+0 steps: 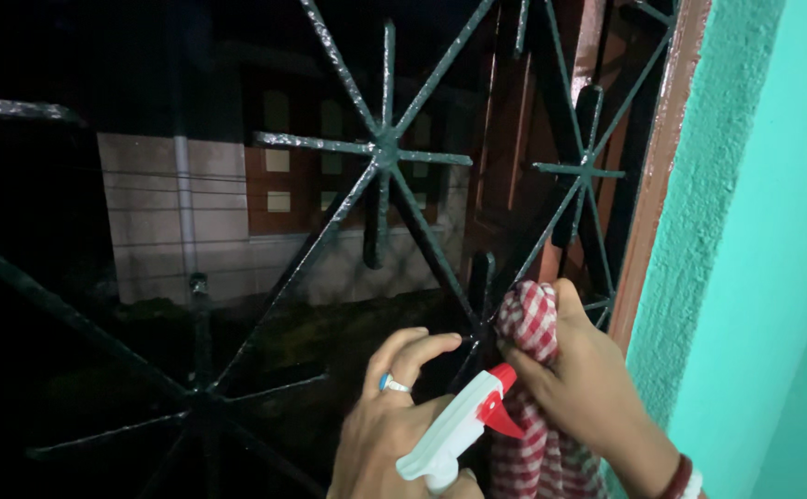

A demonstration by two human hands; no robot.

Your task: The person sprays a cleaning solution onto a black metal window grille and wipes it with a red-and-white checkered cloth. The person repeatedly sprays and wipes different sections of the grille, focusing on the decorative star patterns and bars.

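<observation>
At the lower middle of the frame, the left hand [394, 425] grips a white spray bottle [454, 432] with a red nozzle, its fingers [417, 349] curled around the trigger head; a ring sits on one finger. Just to its right, the right hand [579, 379] has its fingers clamped on a bunched red-and-white checked cloth [531, 323], pressing it against a bar of a black metal window grille [383, 152] with star-shaped spokes. A teal wall [764, 231] fills the right side. Beyond the grille, in darkness, stands a pale building [228, 222].
</observation>
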